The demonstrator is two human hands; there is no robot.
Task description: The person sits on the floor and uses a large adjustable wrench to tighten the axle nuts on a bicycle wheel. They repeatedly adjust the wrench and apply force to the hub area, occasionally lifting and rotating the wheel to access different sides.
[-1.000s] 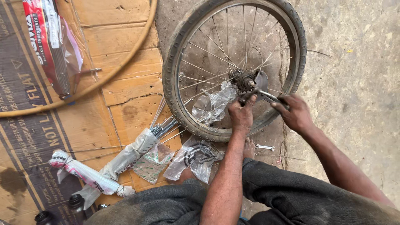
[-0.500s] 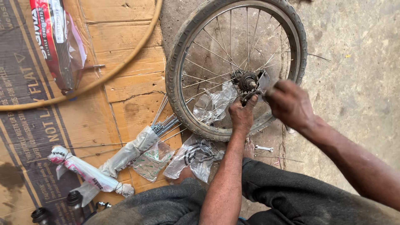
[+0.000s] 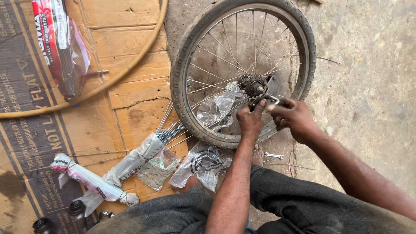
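A: Wrench point(image 3: 265, 99) is lying nearly level, its long axis running from the hub point(image 3: 255, 85) at its left end out to the right, into the right hand point(image 3: 291, 117).

B: And the hub itself?

A: It is sitting in the middle of the wheel point(image 3: 242, 69), which is lying flat on the concrete floor point(image 3: 372, 86), partly over the cardboard point(image 3: 130, 78). The axle end is pointing up toward the camera.

B: How are the hands standing to the wrench?

A: The right hand is closing around the wrench's right end, fingers curled together on the handle. The left hand point(image 3: 250, 121) is coming up from below, fingers together, its fingertips pressing at the wrench's jaw end just under the hub. Whether it is really gripping the tool or only steadying it, I cannot tell.

B: So the tool is sitting between the two hands?

A: Yes, above the left and to the upper left of the right, over the spokes on the wheel's lower right side.

B: What is lying around?

A: A crumpled clear bag point(image 3: 216, 110) is lying inside the rim, just left of the left hand. Below the tyre, a second small spanner point(image 3: 274, 155) is lying on the floor near a bare foot point(image 3: 257, 155). On the cardboard, a bundle of loose spokes point(image 3: 169, 130) is sticking out of a plastic wrap, with more packets point(image 3: 201, 164) beside it. A red pack point(image 3: 58, 43) is lying at the upper left, and a tan hoop point(image 3: 108, 82) is curving across the cardboard.
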